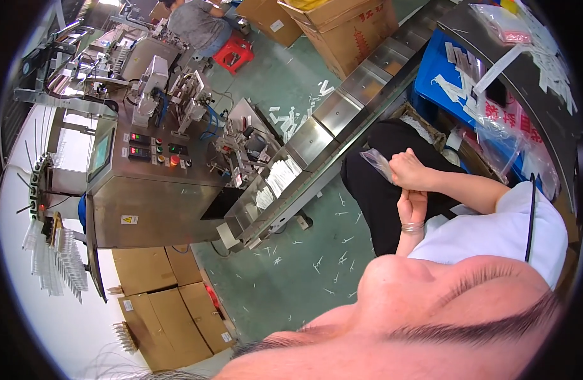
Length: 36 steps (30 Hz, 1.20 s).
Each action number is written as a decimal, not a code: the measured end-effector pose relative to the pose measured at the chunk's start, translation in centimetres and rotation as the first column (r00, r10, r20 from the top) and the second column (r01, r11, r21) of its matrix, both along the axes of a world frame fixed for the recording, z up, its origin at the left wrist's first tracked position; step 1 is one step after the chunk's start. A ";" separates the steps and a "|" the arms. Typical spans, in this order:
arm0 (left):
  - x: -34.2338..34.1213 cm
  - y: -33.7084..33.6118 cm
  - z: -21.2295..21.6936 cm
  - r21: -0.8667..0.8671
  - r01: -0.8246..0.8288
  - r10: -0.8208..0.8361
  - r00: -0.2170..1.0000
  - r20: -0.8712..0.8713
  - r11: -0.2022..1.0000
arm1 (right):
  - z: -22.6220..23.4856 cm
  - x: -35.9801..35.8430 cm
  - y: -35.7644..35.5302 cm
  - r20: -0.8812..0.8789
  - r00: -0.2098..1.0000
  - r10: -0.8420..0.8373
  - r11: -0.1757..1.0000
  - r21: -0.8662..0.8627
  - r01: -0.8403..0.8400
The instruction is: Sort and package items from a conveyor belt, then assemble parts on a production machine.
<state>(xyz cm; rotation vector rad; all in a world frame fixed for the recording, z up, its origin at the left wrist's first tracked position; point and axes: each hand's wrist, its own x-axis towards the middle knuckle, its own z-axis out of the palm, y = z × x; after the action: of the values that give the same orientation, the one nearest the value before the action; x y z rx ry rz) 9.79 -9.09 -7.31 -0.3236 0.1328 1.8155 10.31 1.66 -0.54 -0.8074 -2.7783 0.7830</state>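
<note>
My right hand (410,170) is closed around a small clear plastic bag (378,164), which sticks out past the fingers above my dark-trousered lap (362,180). Some pale content seems to show inside the bag. Right up against it, my left hand (414,206), with bangles at the wrist, has its fingers bent in under the right hand. What the left fingertips pinch is hidden.
Beside my legs runs a metal conveyor (316,140) with white strips in its compartments. A steel machine (158,212) stands left. A blue bin (434,69) and a dark table (548,38) are at right. Small pieces litter the green floor (297,272). A person (196,28) sits far off.
</note>
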 end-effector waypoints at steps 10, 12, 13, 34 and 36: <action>-1.1 0.1 -0.5 0.193 -0.061 0.040 0.993 0.114 0.979 | -0.9 -4.0 2.0 -0.018 0.999 0.038 0.994 -0.104 -0.040; -1.8 0.4 -0.4 0.179 -0.057 0.047 0.997 0.063 0.982 | -1.8 -4.7 2.4 -0.074 0.997 -0.020 0.995 -0.100 0.012; -2.3 0.6 -0.1 0.176 -0.061 0.050 0.997 0.064 0.982 | -1.9 -5.2 2.5 -0.103 0.994 -0.046 0.994 -0.100 0.035; -3.1 4.3 -0.1 -0.087 -0.142 0.156 0.971 0.182 0.986 | -3.1 -7.7 5.3 -0.229 0.958 -0.170 0.971 -0.206 0.123; -2.8 4.2 0.0 -0.123 -0.159 0.178 0.972 0.156 0.979 | -3.5 -8.6 5.5 -0.229 0.954 -0.193 0.968 -0.200 0.148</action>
<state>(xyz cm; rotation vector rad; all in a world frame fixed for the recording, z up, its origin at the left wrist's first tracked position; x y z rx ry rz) 7.04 -4.91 -7.32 -0.5779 0.0911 1.9441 1.73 7.20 -3.99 -0.8985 -2.4081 1.0365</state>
